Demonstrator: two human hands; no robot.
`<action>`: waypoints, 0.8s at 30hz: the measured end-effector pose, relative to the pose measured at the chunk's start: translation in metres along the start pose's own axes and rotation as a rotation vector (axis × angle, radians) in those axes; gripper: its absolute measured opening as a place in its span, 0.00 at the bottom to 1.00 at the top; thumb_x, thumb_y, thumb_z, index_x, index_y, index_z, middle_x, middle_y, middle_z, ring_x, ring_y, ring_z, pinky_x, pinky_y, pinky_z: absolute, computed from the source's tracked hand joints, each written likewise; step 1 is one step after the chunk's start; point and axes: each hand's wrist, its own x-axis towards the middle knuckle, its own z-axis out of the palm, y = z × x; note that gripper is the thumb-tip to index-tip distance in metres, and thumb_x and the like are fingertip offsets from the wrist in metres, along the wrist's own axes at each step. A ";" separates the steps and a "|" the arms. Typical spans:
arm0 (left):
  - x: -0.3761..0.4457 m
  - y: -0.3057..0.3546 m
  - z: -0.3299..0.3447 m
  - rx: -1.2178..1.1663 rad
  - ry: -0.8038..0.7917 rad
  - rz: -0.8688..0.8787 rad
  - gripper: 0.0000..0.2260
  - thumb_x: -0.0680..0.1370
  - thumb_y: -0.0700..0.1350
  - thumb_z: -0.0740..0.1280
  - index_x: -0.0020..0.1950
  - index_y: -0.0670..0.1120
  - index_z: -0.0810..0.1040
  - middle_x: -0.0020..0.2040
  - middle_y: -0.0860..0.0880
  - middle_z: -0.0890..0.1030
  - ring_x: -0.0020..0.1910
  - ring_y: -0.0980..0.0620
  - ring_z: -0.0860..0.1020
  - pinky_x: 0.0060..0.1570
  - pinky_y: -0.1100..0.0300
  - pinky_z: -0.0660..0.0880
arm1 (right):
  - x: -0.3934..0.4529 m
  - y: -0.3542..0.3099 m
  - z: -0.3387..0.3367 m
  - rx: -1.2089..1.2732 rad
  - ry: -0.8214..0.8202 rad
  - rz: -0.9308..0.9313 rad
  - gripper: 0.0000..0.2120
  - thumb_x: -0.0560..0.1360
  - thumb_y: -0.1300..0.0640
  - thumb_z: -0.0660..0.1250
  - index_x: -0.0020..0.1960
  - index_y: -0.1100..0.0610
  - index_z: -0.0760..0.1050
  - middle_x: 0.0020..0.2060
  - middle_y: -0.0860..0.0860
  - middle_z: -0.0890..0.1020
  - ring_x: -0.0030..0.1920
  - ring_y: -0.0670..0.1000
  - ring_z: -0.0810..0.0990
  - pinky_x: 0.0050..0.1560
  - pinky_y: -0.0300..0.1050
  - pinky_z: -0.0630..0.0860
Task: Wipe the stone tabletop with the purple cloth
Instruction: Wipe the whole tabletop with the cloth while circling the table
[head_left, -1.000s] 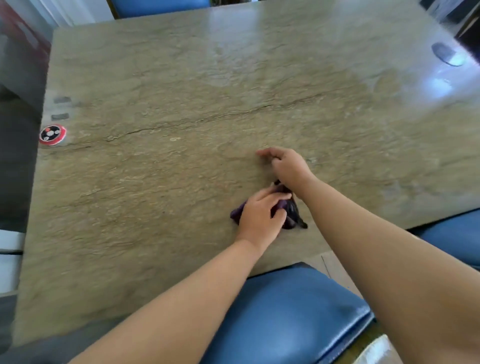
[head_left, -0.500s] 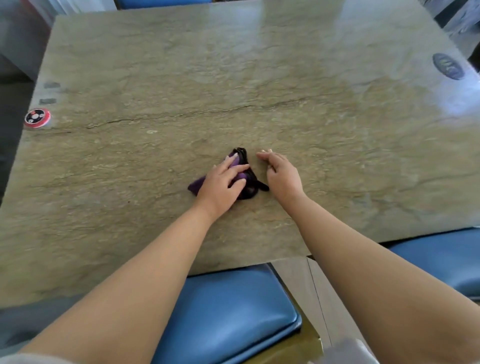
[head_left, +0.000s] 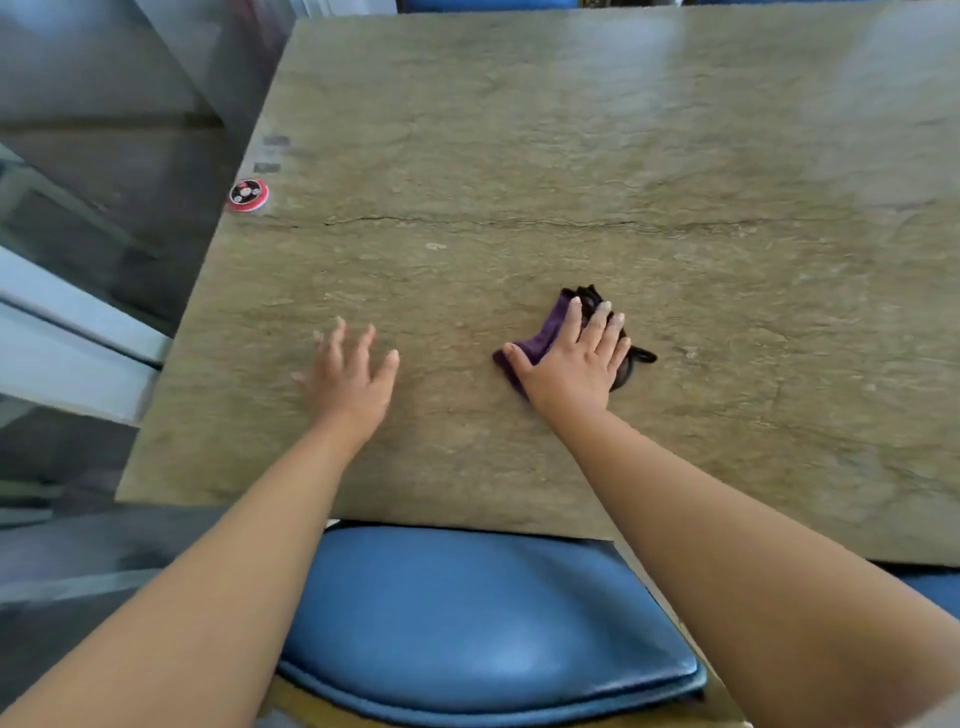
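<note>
The stone tabletop (head_left: 519, 156) is greenish-brown with a dark crack running across its middle. A crumpled purple cloth (head_left: 540, 340) with black trim lies on it, near the front centre. My right hand (head_left: 576, 358) lies flat on top of the cloth with its fingers spread, pressing it to the stone and hiding most of it. My left hand (head_left: 348, 379) rests palm-down on bare stone to the left of the cloth, fingers apart and holding nothing.
A small red and black round disc (head_left: 248, 194) sits near the table's left edge, with two grey stickers (head_left: 275, 141) behind it. A blue padded chair seat (head_left: 483, 623) stands under the front edge. The floor drops away on the left.
The cloth has passed from my left hand to my right hand. My left hand has moved off to the left onto bare stone. The view has shifted left.
</note>
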 end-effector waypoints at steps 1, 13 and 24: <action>-0.004 -0.013 -0.004 0.043 -0.053 -0.089 0.27 0.81 0.62 0.49 0.78 0.56 0.52 0.79 0.52 0.40 0.78 0.50 0.38 0.73 0.39 0.38 | 0.006 -0.009 0.002 -0.004 -0.010 -0.032 0.47 0.72 0.31 0.59 0.78 0.55 0.42 0.77 0.59 0.42 0.76 0.59 0.37 0.74 0.56 0.36; -0.009 -0.054 -0.006 -0.240 -0.208 -0.092 0.31 0.77 0.68 0.39 0.78 0.59 0.43 0.78 0.58 0.38 0.76 0.54 0.34 0.71 0.38 0.30 | 0.033 -0.095 0.033 0.249 -0.214 -0.742 0.29 0.70 0.63 0.65 0.70 0.48 0.70 0.70 0.48 0.71 0.73 0.49 0.64 0.72 0.38 0.52; -0.015 -0.048 -0.012 -0.392 -0.058 -0.107 0.27 0.81 0.62 0.41 0.79 0.55 0.50 0.79 0.57 0.46 0.77 0.55 0.40 0.72 0.42 0.31 | -0.063 -0.085 0.045 0.246 -0.499 -0.984 0.23 0.69 0.66 0.65 0.58 0.45 0.80 0.61 0.44 0.79 0.65 0.42 0.68 0.69 0.34 0.52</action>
